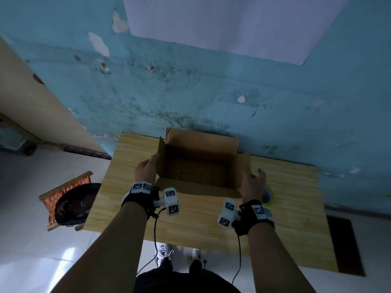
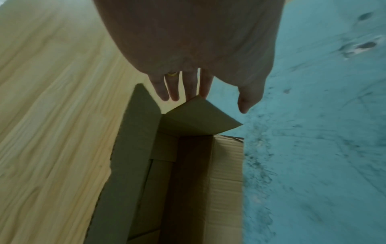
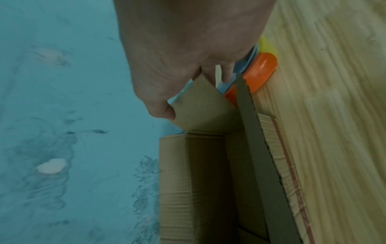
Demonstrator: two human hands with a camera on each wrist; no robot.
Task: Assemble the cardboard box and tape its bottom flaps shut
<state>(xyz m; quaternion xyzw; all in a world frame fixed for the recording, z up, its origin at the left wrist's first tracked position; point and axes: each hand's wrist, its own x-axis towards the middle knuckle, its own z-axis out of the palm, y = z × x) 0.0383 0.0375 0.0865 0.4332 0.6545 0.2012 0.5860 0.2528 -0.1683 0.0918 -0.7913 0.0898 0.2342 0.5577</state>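
A brown cardboard box (image 1: 201, 144) stands open side up at the back of the wooden table (image 1: 190, 225), its top flaps raised. My left hand (image 1: 146, 168) lies along the outside of the left flap (image 2: 196, 118); in the left wrist view its straight fingers (image 2: 177, 89) touch the flap's tip. My right hand (image 1: 251, 182) is against the right flap (image 3: 200, 105), with the thumb at the flap's edge and the fingers behind it. Folded flaps show on the box floor. A tape roll in an orange dispenser (image 3: 259, 72) lies just right of the box, partly hidden by my right hand.
The blue wall (image 1: 211, 92) rises right behind the box. A stool with an orange woven seat (image 1: 69, 199) and a dark object on it stands left of the table. A dark mat (image 1: 342, 244) lies on the floor at the right.
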